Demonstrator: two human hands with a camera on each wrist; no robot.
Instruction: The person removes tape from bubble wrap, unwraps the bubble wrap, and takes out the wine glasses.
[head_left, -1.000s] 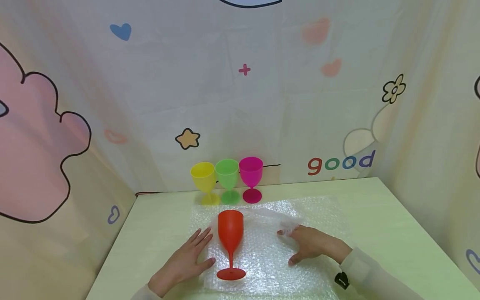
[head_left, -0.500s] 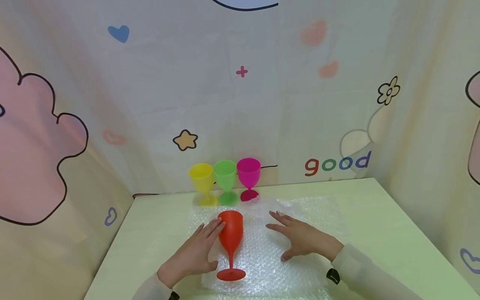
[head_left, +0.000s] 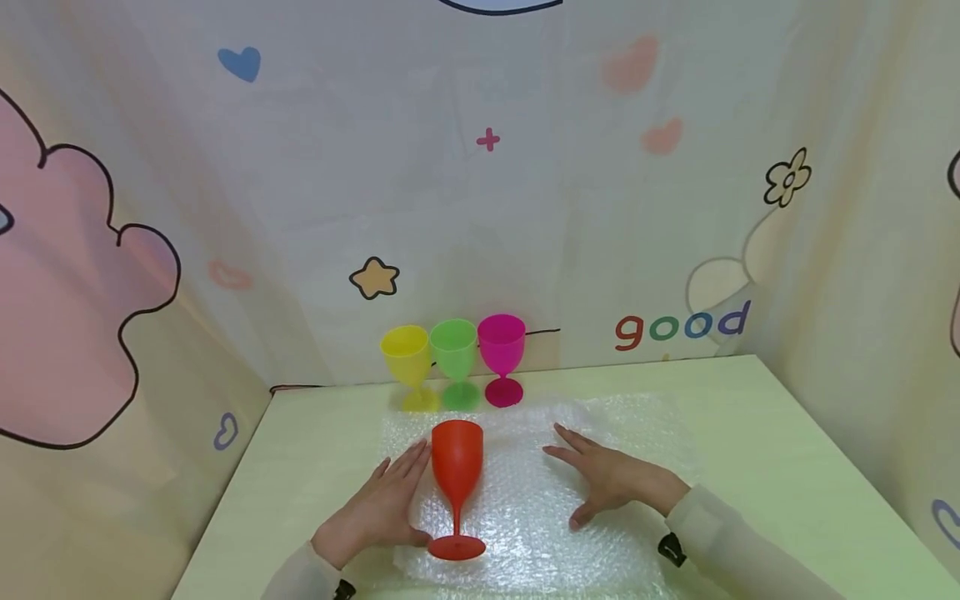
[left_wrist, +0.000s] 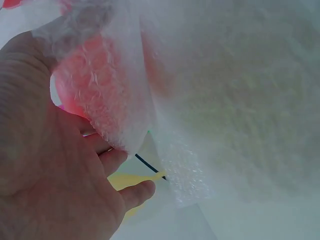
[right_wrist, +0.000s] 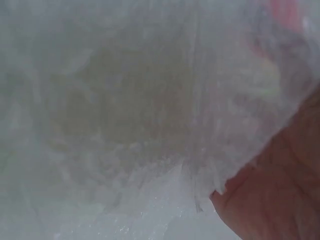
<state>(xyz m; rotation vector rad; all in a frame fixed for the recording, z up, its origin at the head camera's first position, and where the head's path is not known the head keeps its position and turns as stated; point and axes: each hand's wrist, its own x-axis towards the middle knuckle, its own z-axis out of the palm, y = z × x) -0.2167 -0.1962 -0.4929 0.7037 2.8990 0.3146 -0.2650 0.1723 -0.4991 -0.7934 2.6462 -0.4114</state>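
Note:
A red goblet [head_left: 457, 458] lies on its side on bubble wrap [head_left: 540, 533], its bowl away from me and its foot near me. Along its left side rests my left hand [head_left: 378, 508], fingers straight, fingertips close to or touching the bowl. In the left wrist view, bubble wrap [left_wrist: 110, 100] hangs between that palm and the camera, with a red shape showing through it. My right hand [head_left: 618, 479] is spread over the wrap to the right of the goblet, thumb apart, pinching nothing. Cloudy wrap [right_wrist: 125, 100] blocks most of the right wrist view.
Behind the wrap stand three upright goblets in a row: yellow [head_left: 407, 354], green [head_left: 454, 350] and magenta [head_left: 502, 346]. A printed curtain [head_left: 555, 208] closes off the back and sides of the pale table [head_left: 772, 483].
My right hand has let go of the wrap's raised edge. My left hand moved onto the goblet's bowl, then back to its left side. The goblet has shifted slightly left.

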